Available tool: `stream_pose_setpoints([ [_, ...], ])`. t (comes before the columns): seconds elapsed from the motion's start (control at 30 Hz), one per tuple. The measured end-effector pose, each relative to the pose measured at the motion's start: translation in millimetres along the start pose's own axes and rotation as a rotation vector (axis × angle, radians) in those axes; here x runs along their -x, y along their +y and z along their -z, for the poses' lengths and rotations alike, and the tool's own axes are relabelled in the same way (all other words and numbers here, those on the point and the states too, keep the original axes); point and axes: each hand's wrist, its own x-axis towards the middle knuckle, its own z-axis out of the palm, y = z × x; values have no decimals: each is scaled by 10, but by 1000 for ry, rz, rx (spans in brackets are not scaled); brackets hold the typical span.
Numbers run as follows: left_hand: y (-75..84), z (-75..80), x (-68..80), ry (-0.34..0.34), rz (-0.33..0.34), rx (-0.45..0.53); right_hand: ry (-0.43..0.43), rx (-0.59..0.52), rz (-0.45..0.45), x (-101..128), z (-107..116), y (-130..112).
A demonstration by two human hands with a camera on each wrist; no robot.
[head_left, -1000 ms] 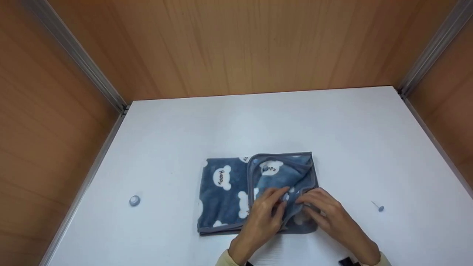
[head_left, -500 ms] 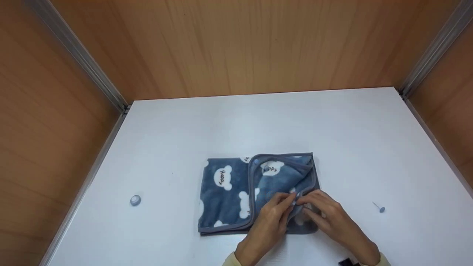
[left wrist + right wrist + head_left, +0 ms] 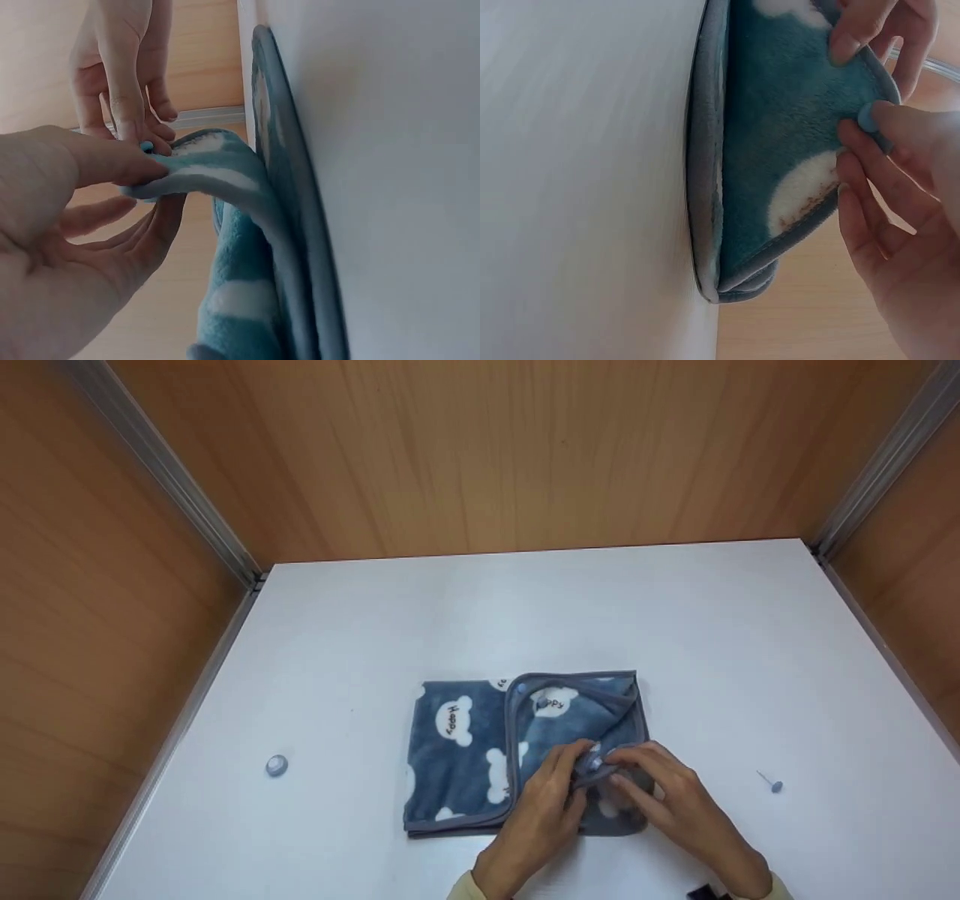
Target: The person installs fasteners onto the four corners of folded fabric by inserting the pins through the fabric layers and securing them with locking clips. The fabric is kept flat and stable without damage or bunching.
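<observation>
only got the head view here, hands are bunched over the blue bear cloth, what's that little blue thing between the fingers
Observer: In the right wrist view it is a small round blue pin head, pressed against the cloth by the right hand.
Operator: is the left grip on the cloth too
Observer: Yes. The left wrist view shows the left hand pinching a lifted fold, thumb on top, fingers beneath.
Operator: rest of the cloth lifted?
Observer: No. Both wrist views show the lower layers lying flat on the white table.
</observation>
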Motion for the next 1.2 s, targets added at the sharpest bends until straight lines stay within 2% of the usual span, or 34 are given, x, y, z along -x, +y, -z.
stream_pose_setpoints([
  [0.2,-53,63,-40,113,30,11,-3,-6,18,-56,-16,5],
  [0.47,-105,141,-36,206,11,-8,-50,16,33,-191,-3,-14],
  [0.8,-134,205,-46,266,50,-6,-88,50,48,-376,-28,-7],
  [1.2,-174,248,-45,284,87,-131,-99,89,80,-559,-112,55],
])
